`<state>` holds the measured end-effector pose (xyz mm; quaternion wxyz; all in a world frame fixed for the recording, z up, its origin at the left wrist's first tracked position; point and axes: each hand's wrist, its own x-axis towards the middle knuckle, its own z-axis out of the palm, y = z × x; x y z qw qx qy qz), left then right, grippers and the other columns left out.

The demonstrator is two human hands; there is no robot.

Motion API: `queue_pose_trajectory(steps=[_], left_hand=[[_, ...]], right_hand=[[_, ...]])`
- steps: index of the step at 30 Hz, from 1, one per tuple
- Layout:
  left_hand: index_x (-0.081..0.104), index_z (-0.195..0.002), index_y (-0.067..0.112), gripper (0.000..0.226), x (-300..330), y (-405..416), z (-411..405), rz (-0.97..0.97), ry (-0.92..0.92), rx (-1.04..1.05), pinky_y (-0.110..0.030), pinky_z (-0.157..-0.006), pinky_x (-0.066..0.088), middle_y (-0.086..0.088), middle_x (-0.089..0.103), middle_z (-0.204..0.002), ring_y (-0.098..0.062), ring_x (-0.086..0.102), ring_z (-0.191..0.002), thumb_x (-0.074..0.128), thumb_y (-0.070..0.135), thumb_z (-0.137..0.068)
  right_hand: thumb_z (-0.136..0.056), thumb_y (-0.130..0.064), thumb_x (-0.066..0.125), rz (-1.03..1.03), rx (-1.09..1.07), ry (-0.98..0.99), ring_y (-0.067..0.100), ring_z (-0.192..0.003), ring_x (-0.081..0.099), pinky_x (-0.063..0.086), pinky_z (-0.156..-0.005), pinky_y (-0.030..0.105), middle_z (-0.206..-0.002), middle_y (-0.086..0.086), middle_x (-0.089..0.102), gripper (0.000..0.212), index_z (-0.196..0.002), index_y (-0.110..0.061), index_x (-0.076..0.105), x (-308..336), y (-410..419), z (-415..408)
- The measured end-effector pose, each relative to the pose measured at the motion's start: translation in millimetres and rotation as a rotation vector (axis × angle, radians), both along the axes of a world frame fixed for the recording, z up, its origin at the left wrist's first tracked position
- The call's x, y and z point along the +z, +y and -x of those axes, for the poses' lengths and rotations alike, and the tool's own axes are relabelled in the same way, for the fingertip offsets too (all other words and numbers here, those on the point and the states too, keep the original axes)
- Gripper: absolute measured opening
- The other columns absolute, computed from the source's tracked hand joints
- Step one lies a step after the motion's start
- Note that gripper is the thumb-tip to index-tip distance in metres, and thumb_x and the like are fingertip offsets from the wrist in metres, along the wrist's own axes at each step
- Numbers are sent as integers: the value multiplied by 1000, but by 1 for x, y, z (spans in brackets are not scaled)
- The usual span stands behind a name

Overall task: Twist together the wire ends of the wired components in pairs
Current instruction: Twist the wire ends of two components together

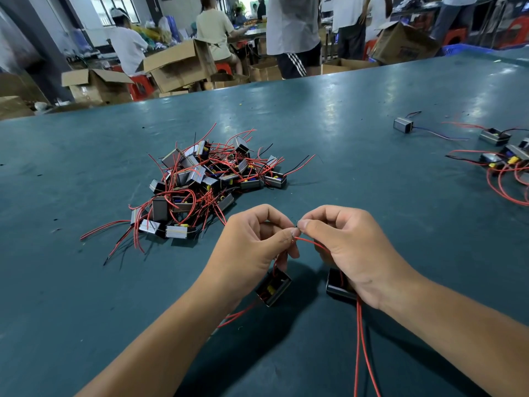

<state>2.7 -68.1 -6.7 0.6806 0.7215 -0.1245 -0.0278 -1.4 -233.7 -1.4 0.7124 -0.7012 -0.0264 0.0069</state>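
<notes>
My left hand [252, 245] and my right hand [343, 247] meet fingertip to fingertip above the green table [357, 116]. Each pinches a red wire end [307, 240] at the meeting point. Below the left hand hangs a small dark boxy component [273, 287] with yellow inside. A second dark component [339, 285] sits under my right wrist, partly hidden. Two red wires [362, 353] trail from it toward me. A pile of several similar components [200, 181] with tangled red and black wires lies beyond my left hand.
At the far right lies a group of components [503, 159] with looping red wires, and a single one [403, 125] with blue and black leads. Beyond the table's far edge stand cardboard boxes [177, 64], red stools and several people.
</notes>
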Motion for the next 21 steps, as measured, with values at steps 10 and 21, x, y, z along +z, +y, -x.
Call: queue_pose_trajectory(steps=[10,21], left_hand=[[65,-88,4,9,6,1,1,-16,-30,-34,-29,-59,54,-10,73,-71,-32,64,-67,73,8,-89],[76,-104,14,17,17,24,-8,-588,-829,58,-31,-78,52,-1,64,-100,-15,63,-90,75,12,-87]], right_hand=[[-91,-6,61,30,16,-65,6,-44,34,29,-43,13,-46,-9,44,19,-72,-9,65,4,3,4],[-94,-5,60,0,212,-52,4,-43,37,30,-43,11,-51,-7,44,22,-73,-14,65,8,-3,4]])
